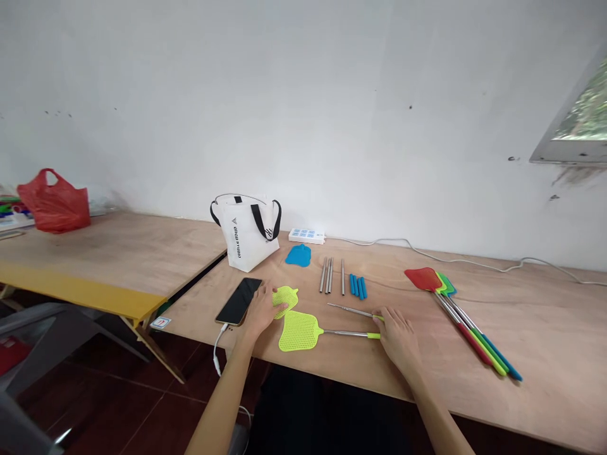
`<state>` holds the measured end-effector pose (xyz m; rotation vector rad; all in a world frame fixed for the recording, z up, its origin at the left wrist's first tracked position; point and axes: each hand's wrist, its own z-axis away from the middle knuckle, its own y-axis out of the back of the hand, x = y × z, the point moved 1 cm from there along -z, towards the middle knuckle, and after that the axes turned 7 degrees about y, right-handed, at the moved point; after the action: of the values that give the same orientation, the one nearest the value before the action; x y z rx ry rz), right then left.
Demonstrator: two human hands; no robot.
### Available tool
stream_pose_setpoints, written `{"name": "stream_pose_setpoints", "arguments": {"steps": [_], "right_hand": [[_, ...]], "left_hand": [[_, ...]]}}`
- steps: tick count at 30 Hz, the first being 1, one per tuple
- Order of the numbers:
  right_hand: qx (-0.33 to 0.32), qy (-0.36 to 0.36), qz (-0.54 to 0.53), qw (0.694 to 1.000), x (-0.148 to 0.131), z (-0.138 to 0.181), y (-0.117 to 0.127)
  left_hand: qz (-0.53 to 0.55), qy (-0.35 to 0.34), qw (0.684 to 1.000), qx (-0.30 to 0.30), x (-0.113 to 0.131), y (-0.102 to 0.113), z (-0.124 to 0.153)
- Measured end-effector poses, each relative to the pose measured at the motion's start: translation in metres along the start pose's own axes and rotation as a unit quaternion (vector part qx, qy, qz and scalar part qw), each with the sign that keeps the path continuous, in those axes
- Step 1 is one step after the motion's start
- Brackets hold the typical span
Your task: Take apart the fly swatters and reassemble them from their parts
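Observation:
My left hand [262, 308] closes its fingers on the edge of a yellow-green fly swatter head [287, 298]. My right hand [399, 333] is closed over the yellow-green grip of a thin metal rod [351, 309], whose bare tip points left toward that head. Just in front lies a whole yellow-green fly swatter [298, 332], its handle end close to my right fingers. Farther back are a loose blue swatter head [298, 255], several metal tubes [329, 275] and several blue grips [358, 286].
Finished fly swatters in red, green and blue [467, 325] lie at the right. A phone [240, 301] with a white cable is beside my left hand. Behind stand a white bag [246, 243] and a power strip [306, 236]. A red plastic bag [54, 205] sits on the left table.

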<state>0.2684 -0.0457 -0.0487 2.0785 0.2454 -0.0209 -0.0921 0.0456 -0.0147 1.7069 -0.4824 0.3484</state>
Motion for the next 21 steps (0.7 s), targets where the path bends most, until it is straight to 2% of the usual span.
{"name": "stream_pose_setpoints", "arguments": {"steps": [4, 7, 9, 14, 18, 21], "right_hand": [[0.032, -0.009, -0.024, 0.999, 0.003, 0.0, -0.005], [0.036, -0.025, -0.074, 0.996, 0.006, -0.002, -0.005], [0.041, -0.024, -0.118, 0.992, 0.005, -0.003, -0.003], [0.073, 0.016, -0.226, 0.971, -0.008, -0.009, 0.015], [0.065, 0.029, -0.235, 0.969, -0.022, -0.01, 0.032], [0.074, 0.038, -0.238, 0.968, -0.029, -0.009, 0.043]], "left_hand": [[0.044, 0.05, 0.997, 0.034, 0.01, 0.011, 0.001], [0.14, 0.028, 0.985, 0.098, 0.02, 0.02, 0.001], [0.226, 0.003, 0.968, 0.112, 0.027, 0.026, 0.002], [0.435, 0.009, 0.899, 0.053, 0.049, 0.034, 0.011], [0.562, 0.069, 0.823, 0.033, 0.071, 0.037, 0.023], [0.62, 0.091, 0.779, 0.022, 0.081, 0.039, 0.029]]}}
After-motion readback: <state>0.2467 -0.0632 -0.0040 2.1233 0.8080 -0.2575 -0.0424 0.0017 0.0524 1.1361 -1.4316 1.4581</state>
